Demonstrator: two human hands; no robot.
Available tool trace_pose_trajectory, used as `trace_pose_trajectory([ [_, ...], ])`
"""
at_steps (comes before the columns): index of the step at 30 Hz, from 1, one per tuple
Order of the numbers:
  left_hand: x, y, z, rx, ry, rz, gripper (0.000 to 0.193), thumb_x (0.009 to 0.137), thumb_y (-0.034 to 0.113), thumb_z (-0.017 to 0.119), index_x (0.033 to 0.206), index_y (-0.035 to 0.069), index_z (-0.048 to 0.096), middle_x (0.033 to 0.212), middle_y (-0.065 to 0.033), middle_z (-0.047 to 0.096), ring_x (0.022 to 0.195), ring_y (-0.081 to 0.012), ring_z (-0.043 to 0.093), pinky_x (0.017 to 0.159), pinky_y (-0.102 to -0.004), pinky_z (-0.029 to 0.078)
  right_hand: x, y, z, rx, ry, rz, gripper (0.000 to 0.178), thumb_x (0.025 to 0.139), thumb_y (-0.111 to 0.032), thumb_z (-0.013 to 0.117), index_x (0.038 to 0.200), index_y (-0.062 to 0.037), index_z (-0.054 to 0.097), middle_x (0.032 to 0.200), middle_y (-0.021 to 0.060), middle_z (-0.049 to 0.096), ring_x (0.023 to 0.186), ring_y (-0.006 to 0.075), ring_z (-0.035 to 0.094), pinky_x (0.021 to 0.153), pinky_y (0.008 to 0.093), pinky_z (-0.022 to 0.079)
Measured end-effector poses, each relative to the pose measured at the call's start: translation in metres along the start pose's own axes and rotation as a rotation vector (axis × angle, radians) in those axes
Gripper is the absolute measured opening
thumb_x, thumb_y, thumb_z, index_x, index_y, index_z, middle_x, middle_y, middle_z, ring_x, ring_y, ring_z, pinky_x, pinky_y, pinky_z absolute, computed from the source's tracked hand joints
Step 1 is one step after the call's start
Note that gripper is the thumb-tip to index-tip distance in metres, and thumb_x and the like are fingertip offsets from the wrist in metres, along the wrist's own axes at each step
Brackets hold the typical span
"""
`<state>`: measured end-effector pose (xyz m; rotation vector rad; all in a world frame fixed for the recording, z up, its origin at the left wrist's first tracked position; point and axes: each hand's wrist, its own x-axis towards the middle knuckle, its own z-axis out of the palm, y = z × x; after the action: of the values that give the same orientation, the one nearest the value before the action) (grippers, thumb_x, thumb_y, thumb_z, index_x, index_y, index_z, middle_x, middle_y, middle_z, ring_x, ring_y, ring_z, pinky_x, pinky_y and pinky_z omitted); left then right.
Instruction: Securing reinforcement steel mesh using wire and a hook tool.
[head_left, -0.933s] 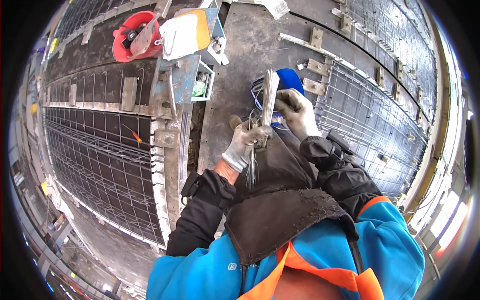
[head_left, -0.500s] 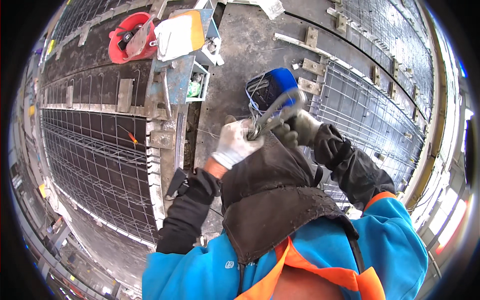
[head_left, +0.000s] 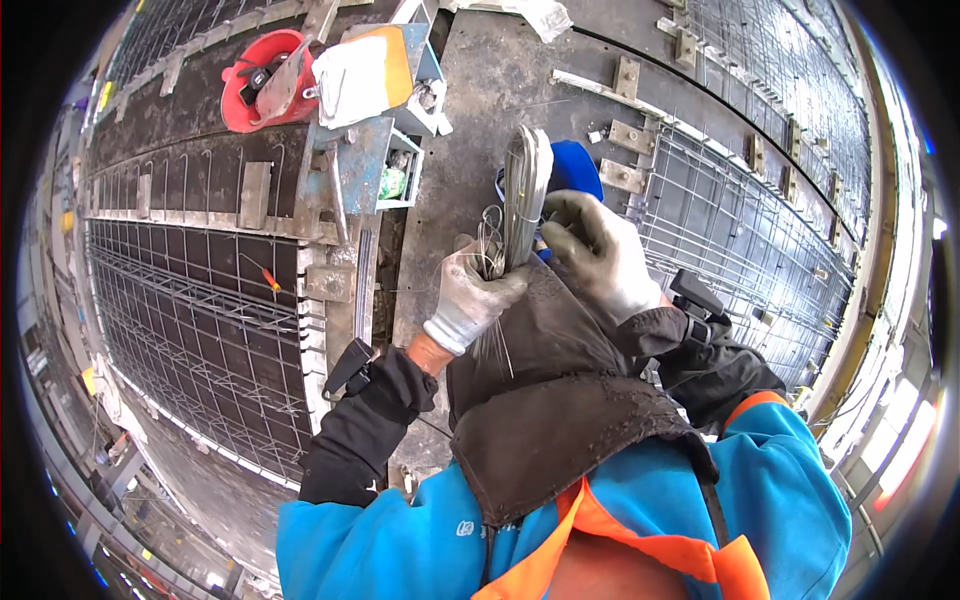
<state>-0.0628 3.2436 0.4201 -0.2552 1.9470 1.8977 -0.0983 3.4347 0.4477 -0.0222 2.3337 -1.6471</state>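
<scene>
My left hand (head_left: 474, 290), in a whitish work glove, is closed round the lower end of a bundle of thin metal tie wire (head_left: 524, 190). The bundle stands nearly upright, its folded end pointing away from me, with loose strands around the grip. Just to its right, my right hand (head_left: 603, 248), in a dirty glove, has its fingers curled close to the wire. What those fingers pinch, if anything, I cannot make out. Partly hidden behind both is a blue and dark thing (head_left: 576, 172). Below the hands hangs my dark apron (head_left: 540, 350).
Rebar mesh (head_left: 190, 320) in formwork lies to the left, more mesh (head_left: 730, 220) to the right. Far left are a red bucket (head_left: 245, 105), a white cloth (head_left: 350, 82) and a blue-grey rack (head_left: 345, 160). An orange-handled tool (head_left: 270, 280) rests on the left mesh.
The wire bundle has swung from leaning right to nearly upright. My right hand, blurred before, has turned and shows its curled fingers beside it. My left hand keeps its grip.
</scene>
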Motion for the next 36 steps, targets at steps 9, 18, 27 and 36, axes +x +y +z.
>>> trace_pose_trajectory([
  [9, -0.002, -0.016, -0.006, -0.105, -0.057, -0.125, 0.014, 0.079, 0.009, 0.076, 0.076, 0.006, 0.063, 0.067, 0.0008, 0.064, 0.056, -0.0097, 0.057, 0.053, -0.0260, 0.044, 0.009, 0.019, -0.002, 0.081, -0.230, 0.082, 0.012, 0.091, -0.013, 0.065, 0.098, -0.0035, 0.066, 0.068, 0.0035, 0.059, 0.058, 0.0181, 0.061, 0.051, 0.0337, 0.049],
  [18, 0.022, -0.048, -0.039, 0.725, -0.123, 0.841, 0.023, 0.065, 0.010, 0.081, 0.080, 0.006, 0.064, 0.083, -0.0090, 0.068, 0.068, -0.0304, 0.062, 0.061, -0.0396, 0.049, -0.040, 0.086, 0.011, 0.849, -0.636, 0.749, 0.017, 0.099, -0.008, 0.056, 0.110, -0.0032, 0.067, 0.081, 0.0019, 0.067, 0.065, 0.0083, 0.061, 0.052, 0.0231, 0.047],
  [27, 0.034, -0.130, 0.026, 0.376, -0.008, 0.057, 0.030, 0.077, 0.022, 0.081, 0.098, 0.005, 0.069, 0.088, -0.0137, 0.070, 0.075, -0.0324, 0.067, 0.067, -0.0392, 0.054, 0.002, 0.119, 0.033, 0.673, -0.089, 0.618, 0.043, 0.095, -0.016, 0.063, 0.132, 0.0019, 0.053, 0.122, 0.0098, 0.062, 0.115, 0.0172, 0.056, 0.101, 0.0325, 0.043],
  [36, 0.105, -0.255, 0.044, -0.187, 0.193, -0.548, 0.010, 0.089, 0.008, 0.075, 0.096, 0.002, 0.071, 0.072, 0.0040, 0.063, 0.060, -0.0029, 0.055, 0.054, -0.0205, 0.042, 0.062, 0.345, 0.040, 0.653, 0.320, 0.838, 0.018, 0.088, -0.017, 0.063, 0.099, -0.0026, 0.067, 0.080, 0.0038, 0.065, 0.071, 0.0148, 0.063, 0.064, 0.0262, 0.047],
])
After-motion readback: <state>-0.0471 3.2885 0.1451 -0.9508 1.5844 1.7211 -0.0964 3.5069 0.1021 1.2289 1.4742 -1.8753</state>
